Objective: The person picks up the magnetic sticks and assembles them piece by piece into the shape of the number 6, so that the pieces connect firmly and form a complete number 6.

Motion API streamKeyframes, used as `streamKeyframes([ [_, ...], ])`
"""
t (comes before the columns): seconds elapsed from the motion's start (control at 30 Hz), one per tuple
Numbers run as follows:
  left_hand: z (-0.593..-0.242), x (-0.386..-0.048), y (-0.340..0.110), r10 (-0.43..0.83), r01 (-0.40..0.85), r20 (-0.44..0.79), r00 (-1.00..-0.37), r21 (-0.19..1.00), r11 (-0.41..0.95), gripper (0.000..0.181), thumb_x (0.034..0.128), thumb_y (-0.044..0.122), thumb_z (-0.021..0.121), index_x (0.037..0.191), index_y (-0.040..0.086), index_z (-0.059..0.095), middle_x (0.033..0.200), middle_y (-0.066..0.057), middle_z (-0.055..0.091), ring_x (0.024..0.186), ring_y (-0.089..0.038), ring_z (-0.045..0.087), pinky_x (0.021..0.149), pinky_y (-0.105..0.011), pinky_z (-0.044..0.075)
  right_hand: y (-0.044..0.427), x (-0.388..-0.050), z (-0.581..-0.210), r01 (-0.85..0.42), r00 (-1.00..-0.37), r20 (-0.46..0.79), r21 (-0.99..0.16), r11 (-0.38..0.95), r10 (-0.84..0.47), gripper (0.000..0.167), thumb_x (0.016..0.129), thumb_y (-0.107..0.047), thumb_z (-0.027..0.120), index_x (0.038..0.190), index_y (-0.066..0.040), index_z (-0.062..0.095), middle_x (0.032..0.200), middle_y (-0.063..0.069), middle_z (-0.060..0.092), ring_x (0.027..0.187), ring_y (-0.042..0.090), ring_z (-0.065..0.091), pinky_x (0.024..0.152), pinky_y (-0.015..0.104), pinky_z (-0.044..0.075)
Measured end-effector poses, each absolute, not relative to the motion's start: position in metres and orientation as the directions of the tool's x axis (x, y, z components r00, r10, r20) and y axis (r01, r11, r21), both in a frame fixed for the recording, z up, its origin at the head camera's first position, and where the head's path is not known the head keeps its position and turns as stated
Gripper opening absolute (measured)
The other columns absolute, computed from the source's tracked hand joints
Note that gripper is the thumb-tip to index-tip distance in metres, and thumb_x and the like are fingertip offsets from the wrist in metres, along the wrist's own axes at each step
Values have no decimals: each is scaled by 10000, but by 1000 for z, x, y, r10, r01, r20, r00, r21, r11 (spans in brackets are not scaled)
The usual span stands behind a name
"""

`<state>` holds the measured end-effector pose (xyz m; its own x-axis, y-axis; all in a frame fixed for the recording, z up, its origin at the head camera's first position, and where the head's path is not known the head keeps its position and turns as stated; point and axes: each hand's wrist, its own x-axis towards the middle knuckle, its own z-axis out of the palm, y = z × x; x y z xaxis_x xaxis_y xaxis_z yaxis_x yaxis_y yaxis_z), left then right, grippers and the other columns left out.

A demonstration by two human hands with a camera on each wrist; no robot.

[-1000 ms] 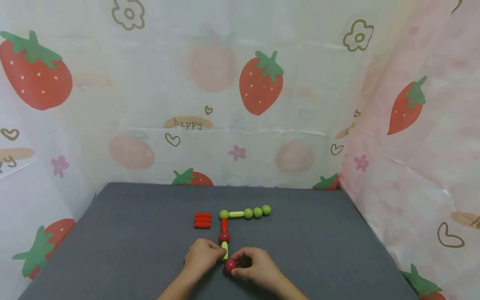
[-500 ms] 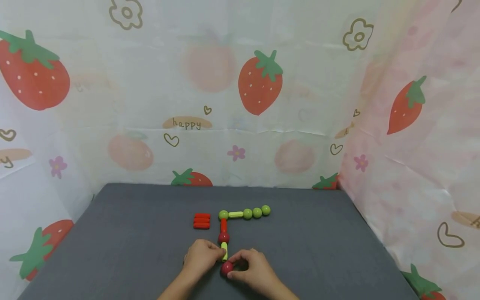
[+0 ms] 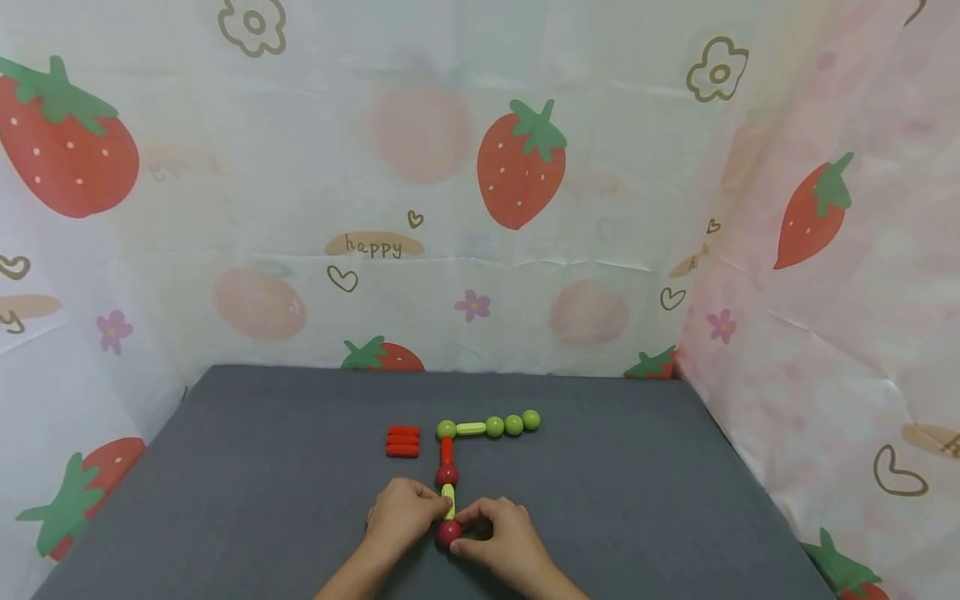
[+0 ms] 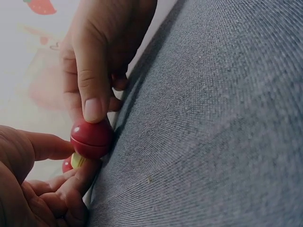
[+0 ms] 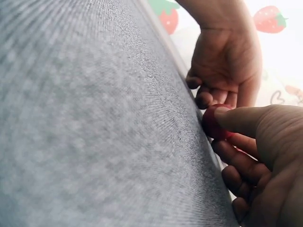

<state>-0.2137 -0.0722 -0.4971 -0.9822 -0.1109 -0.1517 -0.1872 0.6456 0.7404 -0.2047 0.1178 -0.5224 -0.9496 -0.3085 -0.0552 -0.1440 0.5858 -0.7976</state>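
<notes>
In the head view my right hand (image 3: 506, 535) pinches a dark red ball (image 3: 448, 534) between thumb and fingers. The ball sits at the near end of a yellow-green stick (image 3: 450, 510), which my left hand (image 3: 401, 512) pinches. In the left wrist view a groove runs round the red ball (image 4: 92, 139), and the stick shows behind it. Beyond the stick, a second red ball (image 3: 447, 476), a red stick (image 3: 447, 451) and a green ball (image 3: 446, 429) continue the line away from me. In the right wrist view my fingers partly cover the near ball (image 5: 215, 124).
From the corner green ball, another yellow-green stick (image 3: 471, 429) and several green balls (image 3: 513, 425) run to the right. Three red sticks (image 3: 402, 442) lie side by side left of the line. A strawberry-print cloth (image 3: 420, 300) hangs behind the grey table (image 3: 637, 492).
My right hand has brought the red ball left and slightly forward, up against the near end of the yellow-green stick. My left hand stays on the stick.
</notes>
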Motion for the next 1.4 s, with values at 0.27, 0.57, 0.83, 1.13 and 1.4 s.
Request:
streamKeyframes([
  [0.27, -496, -216, -74, -95, -195, -176, -980, 744, 639, 177, 825, 336, 798, 702, 209, 796, 653, 92, 635, 637, -145, 519, 713, -404, 358, 118, -205, -522, -142, -952, -53, -795, 590, -302, 252, 762, -370, 905, 968, -342, 763, 919, -121, 653, 860, 141, 505, 762, 365, 369],
  [0.57, -497, -213, -76, -65, -179, -179, -982, 746, 641, 156, 827, 336, 809, 735, 210, 803, 678, 95, 656, 631, -141, 509, 679, -362, 334, 119, -205, -524, -150, -951, -48, -792, 592, -306, 263, 756, -364, 910, 975, -341, 766, 915, -130, 655, 854, 128, 506, 765, 364, 364],
  [0.83, -499, -212, -80, -1, -135, -170, -986, 780, 611, 134, 826, 305, 810, 755, 191, 800, 693, 89, 647, 603, -122, 492, 566, -299, 344, 120, -206, -525, -157, -950, -42, -795, 586, -311, 258, 761, -371, 906, 975, -350, 764, 914, -140, 659, 846, 117, 507, 787, 368, 346],
  [1.13, -493, -212, -88, 88, -71, -152, -984, 803, 592, 99, 847, 225, 799, 814, 131, 803, 778, 54, 696, 671, -123, 533, 611, -287, 399, 120, -205, -525, -143, -952, -50, -800, 583, -303, 262, 758, -365, 909, 976, -351, 765, 919, -124, 653, 865, 145, 502, 771, 369, 361],
  [1.4, -495, -219, -97, 134, -13, -117, -984, 798, 602, 77, 867, 206, 794, 861, 132, 772, 763, 47, 689, 685, -123, 580, 614, -302, 459, 120, -205, -524, -132, -949, -63, -810, 571, -308, 258, 769, -357, 904, 986, -344, 765, 921, -115, 648, 858, 151, 492, 760, 367, 351],
])
